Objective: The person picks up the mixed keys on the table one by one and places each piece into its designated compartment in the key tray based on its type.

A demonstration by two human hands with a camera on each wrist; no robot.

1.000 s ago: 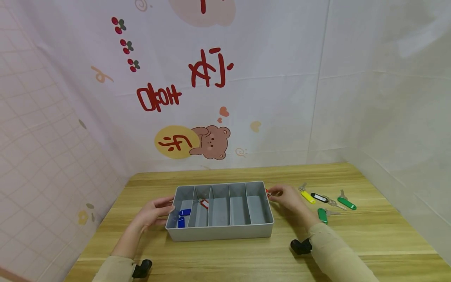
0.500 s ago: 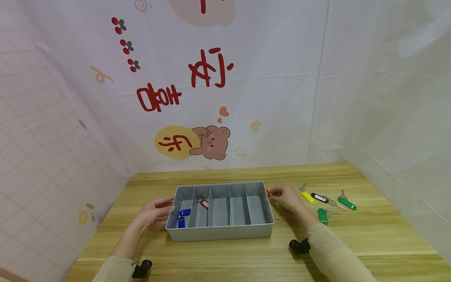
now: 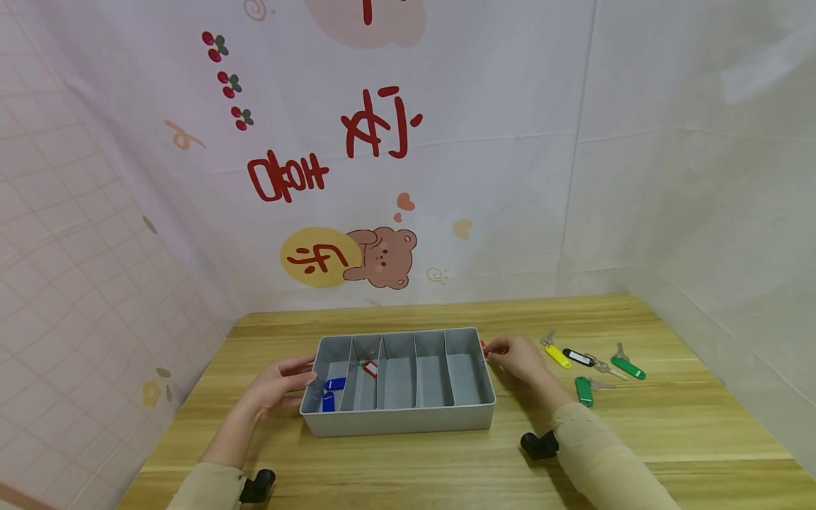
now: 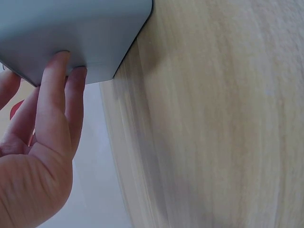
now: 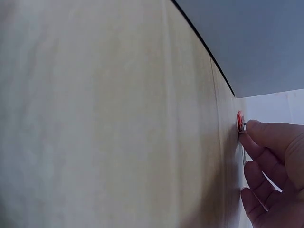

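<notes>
A grey tray (image 3: 397, 423) with five narrow compartments sits on the table. Blue key tags (image 3: 334, 384) lie in its leftmost compartment, and a red-framed key tag (image 3: 370, 368) lies in the second. My left hand (image 3: 274, 388) rests against the left end, its fairly straight fingertips (image 4: 59, 59) touching the outer wall. Beyond the right end, my right hand (image 3: 519, 358) pinches a key with a red key tag (image 5: 241, 121) between thumb and forefinger, close over the table; the tray's end partly hides the tag in the head view.
On the right lie keys with a yellow tag (image 3: 557, 356), a black tag (image 3: 579, 358) and green tags (image 3: 627, 367). A white printed cloth (image 3: 510, 177) hangs behind the table (image 3: 395, 471) and along both sides.
The right forearm has shifted very slightly left, while the right fingers stay at the red key tag. The left hand and the tray have not visibly moved.
</notes>
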